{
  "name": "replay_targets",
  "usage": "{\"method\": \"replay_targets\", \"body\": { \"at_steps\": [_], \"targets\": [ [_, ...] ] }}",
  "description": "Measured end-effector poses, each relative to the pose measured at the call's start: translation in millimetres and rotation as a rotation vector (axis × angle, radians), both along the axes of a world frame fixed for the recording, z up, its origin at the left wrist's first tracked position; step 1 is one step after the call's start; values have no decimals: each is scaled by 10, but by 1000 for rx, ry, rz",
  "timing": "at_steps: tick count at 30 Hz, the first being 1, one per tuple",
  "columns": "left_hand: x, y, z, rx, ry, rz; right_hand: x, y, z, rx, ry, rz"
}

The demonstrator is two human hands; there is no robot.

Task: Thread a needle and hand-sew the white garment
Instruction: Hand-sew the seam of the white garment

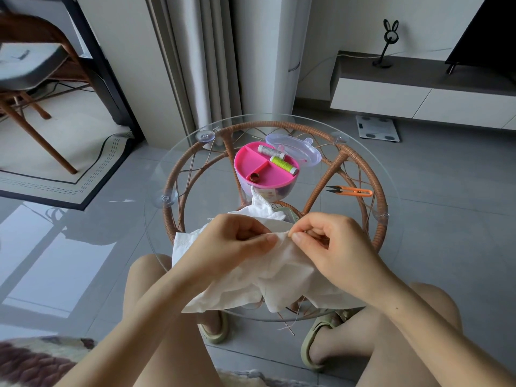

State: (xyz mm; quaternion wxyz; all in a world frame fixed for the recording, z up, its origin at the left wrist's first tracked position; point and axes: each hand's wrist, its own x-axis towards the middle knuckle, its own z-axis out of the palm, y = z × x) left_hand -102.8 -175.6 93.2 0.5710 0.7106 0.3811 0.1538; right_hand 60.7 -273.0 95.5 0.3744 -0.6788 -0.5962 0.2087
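currently left hand (240, 243) and right hand (328, 243) both pinch the white garment (279, 270), so a slackened grip could skew the stitch.

Grey tiled floor (418, 191), pale curtains (212, 57), wooden chair (30, 65), white cabinet (405, 99)
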Motion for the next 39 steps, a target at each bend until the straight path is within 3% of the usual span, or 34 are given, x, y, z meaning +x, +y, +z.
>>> {"method": "replay_targets", "body": {
  "at_steps": [13,23,26,31,36,37,39],
  "targets": [
    [-59,72,5,-407,-242,-156,-10,46,12,-132,469,20],
    [-9,63,-23,-449,-263,-168,-64,69,-19,-174,719,99],
    [1,52,-45,-428,-264,-142,-34,38,-50,-180,655,111],
    [-14,31,-55,-429,-284,-109,106,-26,-105,-113,361,34],
    [81,-56,-20,-332,-278,-45,-60,-9,-84,-23,394,23],
    [90,-62,-16,-318,-275,-29,-74,-19,-80,15,321,12],
    [91,-67,2,-292,-259,-11,-62,-45,-68,131,-15,-11]
  ]
}}
